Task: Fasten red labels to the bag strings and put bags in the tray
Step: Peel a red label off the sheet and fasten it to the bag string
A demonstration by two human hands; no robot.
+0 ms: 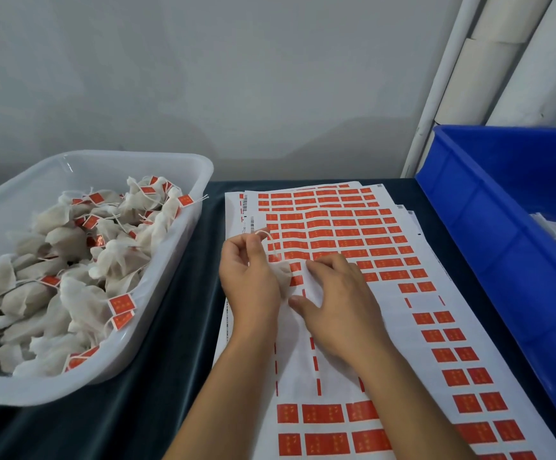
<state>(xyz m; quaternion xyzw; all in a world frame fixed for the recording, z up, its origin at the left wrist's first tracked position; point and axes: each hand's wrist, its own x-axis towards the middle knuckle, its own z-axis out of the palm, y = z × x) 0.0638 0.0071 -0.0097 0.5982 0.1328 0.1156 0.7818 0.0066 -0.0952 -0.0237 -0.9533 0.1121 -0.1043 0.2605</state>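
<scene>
My left hand (248,277) pinches the white string (271,242) of a small white bag (283,277) that hangs against its palm, above the label sheets. My right hand (334,293) lies on the top label sheet (343,240) with curled fingertips at a red label (298,267) beside the bag; whether it has the label pinched is hidden. The sheets carry rows of red labels, with bare strips where labels are gone. At the left a clear plastic tray (183,227) holds several white bags with red labels on their strings.
A blue crate (489,234) stands at the right, close to the sheets' edge, with pale bags inside at its right side. The dark blue cloth (157,376) covers the table between tray and sheets. A grey wall and white pipes stand behind.
</scene>
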